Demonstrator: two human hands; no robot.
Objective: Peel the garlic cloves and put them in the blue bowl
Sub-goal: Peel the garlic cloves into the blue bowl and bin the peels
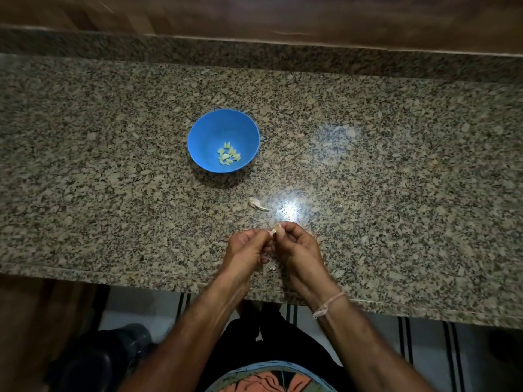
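A blue bowl (210, 131) stands on the granite counter, holding several peeled pale-yellow garlic cloves (228, 156) at its bottom. Nearer to me, my left hand (245, 248) and my right hand (297, 244) meet over the counter's front part. Both pinch one garlic clove (275, 229) with pale skin between their fingertips. An unpeeled piece of garlic (257, 204) lies on the counter between the bowl and my hands. Small bits of peel (272, 267) lie under my hands.
The speckled granite counter (396, 165) runs left to right, with a wooden wall behind it and its front edge just below my wrists. A bright light reflection shines on the stone right of the loose garlic. A dark stool and striped floor show below.
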